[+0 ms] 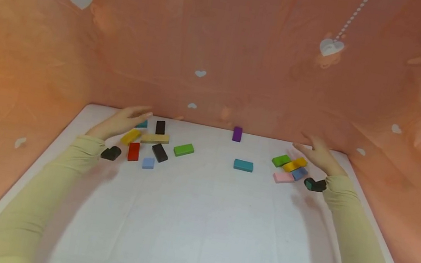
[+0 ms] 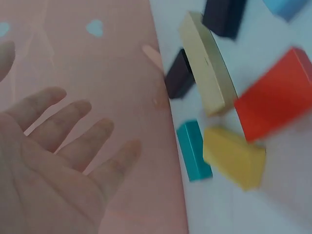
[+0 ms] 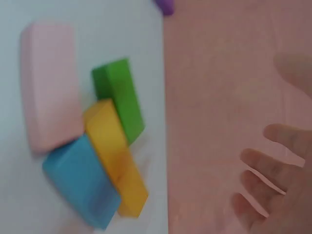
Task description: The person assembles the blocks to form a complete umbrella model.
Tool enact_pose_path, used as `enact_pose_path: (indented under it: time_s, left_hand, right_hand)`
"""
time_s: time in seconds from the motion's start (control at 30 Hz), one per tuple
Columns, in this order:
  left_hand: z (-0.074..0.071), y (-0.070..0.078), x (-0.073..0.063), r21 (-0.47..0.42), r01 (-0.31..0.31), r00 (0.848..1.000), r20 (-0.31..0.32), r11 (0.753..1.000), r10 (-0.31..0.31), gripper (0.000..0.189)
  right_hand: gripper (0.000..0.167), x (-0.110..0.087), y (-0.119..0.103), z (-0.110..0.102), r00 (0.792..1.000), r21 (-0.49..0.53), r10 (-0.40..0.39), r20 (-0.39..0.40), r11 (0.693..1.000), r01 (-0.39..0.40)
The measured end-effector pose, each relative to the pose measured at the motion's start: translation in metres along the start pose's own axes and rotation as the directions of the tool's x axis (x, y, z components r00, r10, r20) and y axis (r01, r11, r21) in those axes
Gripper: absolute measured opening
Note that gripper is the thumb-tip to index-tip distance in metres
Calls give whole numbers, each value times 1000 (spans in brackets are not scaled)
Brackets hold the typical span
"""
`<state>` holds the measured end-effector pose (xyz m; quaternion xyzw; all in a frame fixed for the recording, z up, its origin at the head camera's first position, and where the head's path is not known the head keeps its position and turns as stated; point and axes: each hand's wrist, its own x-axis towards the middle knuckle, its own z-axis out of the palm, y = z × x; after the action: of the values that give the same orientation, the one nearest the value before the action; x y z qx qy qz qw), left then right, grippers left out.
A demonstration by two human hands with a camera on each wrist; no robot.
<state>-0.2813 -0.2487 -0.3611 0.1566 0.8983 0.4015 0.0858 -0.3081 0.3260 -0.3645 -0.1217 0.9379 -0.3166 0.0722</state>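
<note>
My left hand (image 1: 121, 121) hovers over the far left of the white table with fingers extended, holding nothing. Beneath and beside it lie a teal block (image 2: 194, 150), a yellow block (image 2: 234, 156), a red block (image 2: 278, 95) and a long beige block (image 2: 207, 66). On the far right, my right hand (image 1: 318, 155) is also raised, its fingers spread and free of any object. Close to it sit a green block (image 3: 119, 100), an orange-yellow block (image 3: 117, 158), a blue block (image 3: 83, 183) and a pink block (image 3: 53, 87), bunched together.
Two black blocks (image 1: 159, 152), a light blue block (image 1: 148, 163) and another green block (image 1: 183, 150) lie left of centre. A purple block (image 1: 237, 134) stands by the back edge, with a teal block (image 1: 243, 165) nearer. Orange cloth walls (image 1: 225, 49) enclose the table (image 1: 194, 222).
</note>
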Motion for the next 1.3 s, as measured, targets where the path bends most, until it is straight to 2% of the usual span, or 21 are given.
enact_pose_path:
  time_s: [0.1,0.2,0.27,0.33,0.43,0.5,0.57,0.7,0.73,0.77,0.87,0.97,1.1,1.2,1.23,1.3]
  left_hand:
    - [4,5,1,-63,-2,1000,4,998,3,60]
    - [11,7,7,-169,-7,1000,21,986,10,58]
    - [18,9,11,-259,11,999,44,966,0,58]
    - [26,8,15,-299,43,997,70,953,-23,61]
    - [41,5,18,-401,63,995,96,914,-27,62]
    - [51,0,21,-438,39,995,98,898,5,65]
    - [62,-16,28,-512,32,995,101,858,23,65]
    - [80,-41,41,-529,119,991,114,840,-69,65]
    - [83,-46,43,-533,138,989,118,835,-88,65]
    - [86,-44,44,-532,157,986,127,832,-106,66]
    - [91,-35,43,-527,153,986,138,836,-94,68]
    - [92,-17,36,-515,138,988,134,846,-80,68]
    - [92,4,28,-459,149,987,127,876,-102,61]
    - [94,8,28,-415,136,988,129,900,-90,56]
    - [94,8,29,-413,134,988,130,901,-87,54]
    - [96,7,31,-397,103,990,126,912,-57,52]
  right_hand:
    - [69,-1,-5,0,999,106,-32,-1,994,32]
    - [62,-1,-12,3,998,191,-62,0,980,61]
    - [59,-1,-17,6,997,238,-76,15,969,70]
    - [59,0,-23,10,996,267,-83,38,961,69]
    - [57,1,-28,19,992,316,-97,75,946,68]
    - [56,2,-30,26,990,334,-108,95,940,70]
    - [53,3,-31,33,986,353,-127,112,932,80]
    - [48,6,-34,47,979,361,-150,137,928,91]
    - [48,7,-34,50,977,369,-163,138,924,102]
    - [47,8,-35,54,975,376,-170,141,920,106]
    - [44,9,-37,62,974,393,-173,144,914,104]
    - [44,10,-37,70,975,398,-172,144,912,102]
    - [45,12,-35,81,970,405,-183,161,908,104]
    - [45,15,-33,89,964,419,-195,184,902,102]
    - [45,16,-33,91,962,419,-199,187,902,105]
    - [43,17,-33,95,959,406,-209,190,906,118]
